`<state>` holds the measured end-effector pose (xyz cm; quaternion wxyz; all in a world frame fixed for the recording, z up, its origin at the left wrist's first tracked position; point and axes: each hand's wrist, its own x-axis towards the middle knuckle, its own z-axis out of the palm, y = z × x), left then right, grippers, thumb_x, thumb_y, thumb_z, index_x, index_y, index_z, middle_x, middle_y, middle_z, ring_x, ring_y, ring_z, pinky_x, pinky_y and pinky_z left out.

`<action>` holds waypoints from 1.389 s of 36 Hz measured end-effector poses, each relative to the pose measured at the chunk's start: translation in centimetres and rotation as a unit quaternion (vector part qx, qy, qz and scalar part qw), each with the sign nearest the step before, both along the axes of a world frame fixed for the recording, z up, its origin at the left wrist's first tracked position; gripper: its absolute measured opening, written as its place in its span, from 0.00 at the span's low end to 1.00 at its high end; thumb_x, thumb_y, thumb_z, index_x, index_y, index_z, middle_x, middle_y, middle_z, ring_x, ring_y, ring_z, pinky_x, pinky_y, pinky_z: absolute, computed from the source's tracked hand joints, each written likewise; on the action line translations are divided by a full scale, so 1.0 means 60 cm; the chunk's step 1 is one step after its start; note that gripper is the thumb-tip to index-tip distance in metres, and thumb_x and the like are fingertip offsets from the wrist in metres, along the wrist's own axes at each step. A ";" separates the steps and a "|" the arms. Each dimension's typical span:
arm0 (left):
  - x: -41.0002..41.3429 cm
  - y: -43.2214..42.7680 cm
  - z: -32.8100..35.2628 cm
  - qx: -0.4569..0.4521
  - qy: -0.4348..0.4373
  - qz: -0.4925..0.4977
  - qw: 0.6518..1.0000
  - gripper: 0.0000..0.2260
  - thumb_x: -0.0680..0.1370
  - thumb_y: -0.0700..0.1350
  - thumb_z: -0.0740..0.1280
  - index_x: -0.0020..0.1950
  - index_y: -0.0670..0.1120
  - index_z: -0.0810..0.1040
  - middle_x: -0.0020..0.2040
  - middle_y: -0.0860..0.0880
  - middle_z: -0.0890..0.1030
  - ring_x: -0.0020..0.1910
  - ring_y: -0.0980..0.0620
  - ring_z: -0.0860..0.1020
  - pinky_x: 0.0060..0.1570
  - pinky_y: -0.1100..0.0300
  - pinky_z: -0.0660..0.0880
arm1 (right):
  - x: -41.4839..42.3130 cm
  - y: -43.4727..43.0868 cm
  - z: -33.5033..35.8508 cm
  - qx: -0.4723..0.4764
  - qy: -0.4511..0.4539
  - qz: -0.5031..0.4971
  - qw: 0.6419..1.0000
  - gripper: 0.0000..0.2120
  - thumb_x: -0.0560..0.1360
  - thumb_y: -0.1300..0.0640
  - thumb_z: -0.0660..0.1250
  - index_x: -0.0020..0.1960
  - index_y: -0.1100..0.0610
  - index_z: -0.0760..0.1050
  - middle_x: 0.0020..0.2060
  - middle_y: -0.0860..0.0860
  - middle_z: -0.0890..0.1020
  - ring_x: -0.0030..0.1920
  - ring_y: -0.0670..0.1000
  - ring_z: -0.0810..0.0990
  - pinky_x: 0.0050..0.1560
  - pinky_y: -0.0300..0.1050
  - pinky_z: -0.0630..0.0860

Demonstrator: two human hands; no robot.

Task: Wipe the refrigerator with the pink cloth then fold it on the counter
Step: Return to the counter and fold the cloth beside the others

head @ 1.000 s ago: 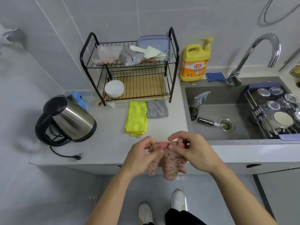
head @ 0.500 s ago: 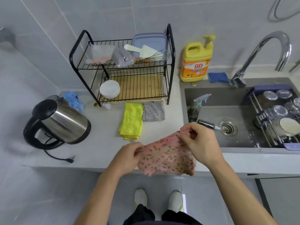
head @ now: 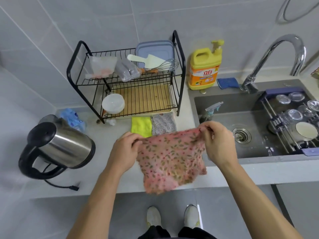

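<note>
Folding seems in hand: left hand and right hand hold the pink cloth spread, fingers clenched on its top corners, over the surface at six o'clock; next, lay it flat.

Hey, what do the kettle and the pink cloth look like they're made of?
The kettle: brushed stainless steel body by its streaky sheen, black plastic-looking handle and lid. The pink cloth: thin, soft fabric, probably microfibre, since it droops limply.
</note>
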<state>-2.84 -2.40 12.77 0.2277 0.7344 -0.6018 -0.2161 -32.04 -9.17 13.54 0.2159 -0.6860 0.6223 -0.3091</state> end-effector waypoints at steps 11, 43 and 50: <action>-0.003 -0.003 0.072 -0.115 0.079 0.029 0.990 0.04 0.84 0.43 0.69 0.53 0.51 0.83 0.47 0.65 0.82 0.51 0.70 0.78 0.44 0.76 0.70 | 0.002 0.001 0.055 -0.100 -0.094 -0.044 0.990 0.07 0.83 0.63 0.67 0.55 0.55 0.82 0.47 0.43 0.81 0.49 0.44 0.78 0.52 0.38 0.71; -0.038 0.021 -0.142 0.164 0.075 0.022 0.983 0.13 0.84 0.38 0.64 0.58 0.53 0.84 0.53 0.61 0.82 0.54 0.58 0.79 0.51 0.60 0.72 | -0.034 0.046 -0.153 0.279 0.057 -0.017 0.958 0.10 0.80 0.64 0.63 0.51 0.54 0.83 0.41 0.51 0.84 0.46 0.59 0.82 0.43 0.48 0.73; -0.047 0.019 -0.197 0.163 0.055 0.164 0.971 0.16 0.81 0.45 0.71 0.69 0.46 0.77 0.62 0.45 0.80 0.56 0.44 0.81 0.57 0.50 0.78 | -0.024 0.045 -0.197 0.277 0.067 -0.084 0.955 0.21 0.81 0.59 0.68 0.72 0.62 0.72 0.65 0.61 0.77 0.66 0.64 0.73 0.66 0.56 0.71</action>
